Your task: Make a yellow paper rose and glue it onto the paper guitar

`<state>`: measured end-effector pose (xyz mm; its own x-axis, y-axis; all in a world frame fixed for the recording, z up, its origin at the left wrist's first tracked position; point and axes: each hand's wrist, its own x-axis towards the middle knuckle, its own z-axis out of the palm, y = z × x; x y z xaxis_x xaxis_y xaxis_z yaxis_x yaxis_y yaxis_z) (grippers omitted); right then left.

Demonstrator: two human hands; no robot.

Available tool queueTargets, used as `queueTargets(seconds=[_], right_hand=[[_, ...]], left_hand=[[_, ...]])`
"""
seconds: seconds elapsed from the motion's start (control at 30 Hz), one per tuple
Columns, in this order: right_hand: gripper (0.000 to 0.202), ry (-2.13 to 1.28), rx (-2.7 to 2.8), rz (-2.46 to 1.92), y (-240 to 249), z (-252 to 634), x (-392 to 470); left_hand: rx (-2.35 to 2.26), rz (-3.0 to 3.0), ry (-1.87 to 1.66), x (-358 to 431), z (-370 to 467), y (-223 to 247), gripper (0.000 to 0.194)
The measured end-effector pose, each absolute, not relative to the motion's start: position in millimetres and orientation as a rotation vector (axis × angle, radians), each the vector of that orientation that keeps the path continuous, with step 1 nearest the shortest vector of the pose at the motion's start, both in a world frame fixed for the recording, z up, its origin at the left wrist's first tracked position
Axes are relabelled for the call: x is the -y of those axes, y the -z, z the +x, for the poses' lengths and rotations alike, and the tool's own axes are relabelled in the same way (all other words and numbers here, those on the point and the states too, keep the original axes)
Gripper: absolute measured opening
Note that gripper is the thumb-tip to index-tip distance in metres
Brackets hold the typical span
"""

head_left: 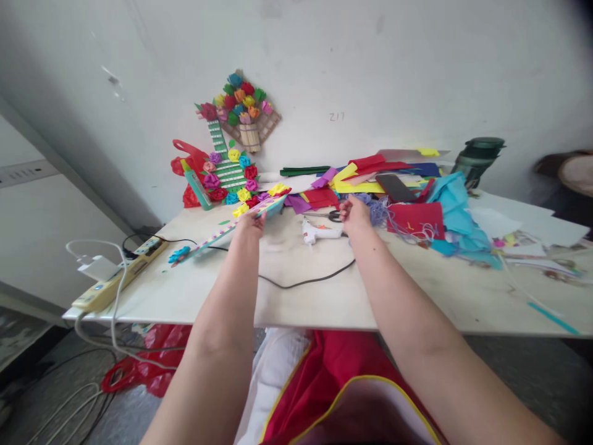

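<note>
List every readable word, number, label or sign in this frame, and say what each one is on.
"217", or possibly "Z17": faint handwritten marks on the wall above the pile of coloured paper; the first character is unclear.
Power strip at the table's left edge: markings too small to read.
Nothing else legible.

Single head-worn view, facing forward and down across the worktop (pixel 324 296).

The camera sat above the seated person's lap and looked along both outstretched forearms toward the wall (pixel 370 62) behind the worktop. The near edge of the worktop crossed mid-frame, the forearms filled the foreground at close range, and the far clutter lay farther off. Wide-angle curvature bent the margins; no second view was supplied.
</note>
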<state>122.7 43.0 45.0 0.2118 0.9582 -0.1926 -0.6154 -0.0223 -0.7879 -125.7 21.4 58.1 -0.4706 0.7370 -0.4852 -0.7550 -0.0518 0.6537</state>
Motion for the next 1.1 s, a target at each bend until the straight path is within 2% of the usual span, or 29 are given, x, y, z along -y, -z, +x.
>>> queueTargets(seconds=[0.17,0.37,0.73,1.1], right_hand=[[0.033,-1.349,0.47,-0.918,-45.2,119.8,-41.6],[0.034,-1.35,0.463,-0.915,-44.8,118.5,-40.9],[0.036,-1.374,0.48,-0.945,-47.3,117.6,-38.7],[0.036,-1.366,0.502,-0.967,-45.0,115.7,-37.6]], left_hand=[[-1.071,0.024,-1.68,-14.5,-140.1,-81.1,0.014],[-1.07,0.039,-1.661,-10.5,-146.9,-85.5,0.018],[-1.151,0.156,-1.86,-12.6,-153.2,-97.5,0.018],[-1.248,0.359,-2.117,-19.8,-184.7,-62.9,0.017]])
